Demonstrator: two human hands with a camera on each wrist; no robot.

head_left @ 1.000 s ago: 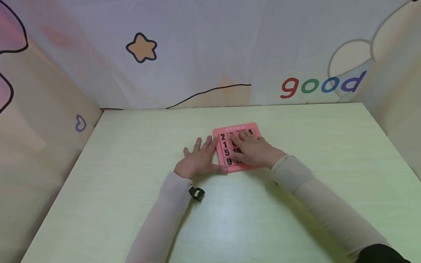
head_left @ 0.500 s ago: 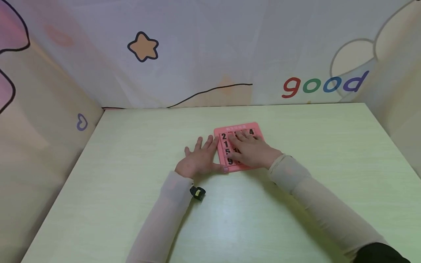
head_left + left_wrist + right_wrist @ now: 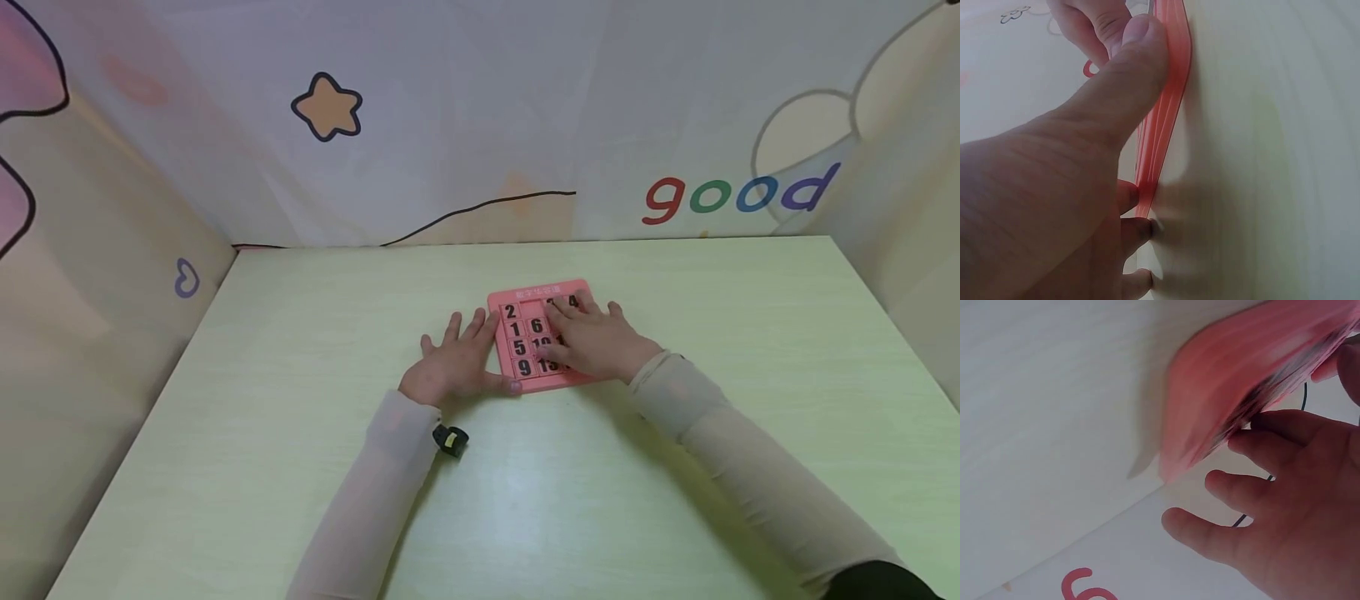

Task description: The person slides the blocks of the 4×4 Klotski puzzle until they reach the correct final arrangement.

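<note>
A pink number sliding puzzle [image 3: 543, 387] lies flat on the table, slightly turned. Black numerals 2, 1, 5 and 9 show down its left column, and a bare slot sits beside the 2 in the top row. Along the left edge my left hand [image 3: 455, 367] is spread, index fingertip at the side and thumb at the near left corner. My right hand [image 3: 597, 340] reaches over the puzzle's right half, fingers extended with fingertips on the tiles, hiding several of them. In the right wrist view, the puzzle [image 3: 1210, 394] is seen edge-on, with two fingers held off it.
The pale green table [image 3: 300, 333] stretches around the puzzle. A printed backdrop [image 3: 465, 125] with a star and the word "good" rises behind it, with side panels left and right. A black strap device [image 3: 450, 441] is at my left wrist.
My right hand has shifted right, uncovering the 6 and more of the middle tiles. In the top row, the tile beside the 2 has slid right, leaving a slot. The left hand stays put.
</note>
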